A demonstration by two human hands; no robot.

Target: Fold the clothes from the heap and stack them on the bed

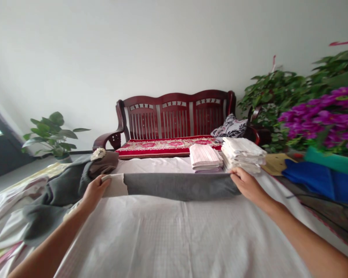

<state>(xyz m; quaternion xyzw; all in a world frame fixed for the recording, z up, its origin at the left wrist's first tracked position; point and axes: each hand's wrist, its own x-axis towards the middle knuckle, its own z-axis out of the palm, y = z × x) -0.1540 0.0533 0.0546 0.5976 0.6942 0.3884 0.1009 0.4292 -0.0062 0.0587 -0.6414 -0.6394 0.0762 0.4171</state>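
Observation:
A long strip of grey cloth (pixel 176 187) with a beige end is stretched between my two hands, low over the table. My left hand (pixel 96 190) pinches the beige end. The opposite, grey end is gripped by my right hand (pixel 243 182), thumb on top. The strip sags slightly along its lower edge. Beneath it spreads a white checked cloth (pixel 174 235) with creases. Just beyond my right hand stand a stack of white folded cloths (pixel 242 152) and a smaller stack of pink-striped folded cloths (pixel 205 156). Left of my left hand lies a rumpled dark grey garment (pixel 63 185).
A red wooden bench (pixel 174 116) with a patterned seat cover and a cushion (pixel 230 127) stands behind the table. Potted plants are on both sides, including purple flowers (pixel 324 117) at right. A blue cloth (pixel 321 179) lies at right; more loose cloths (pixel 11 216) lie at left.

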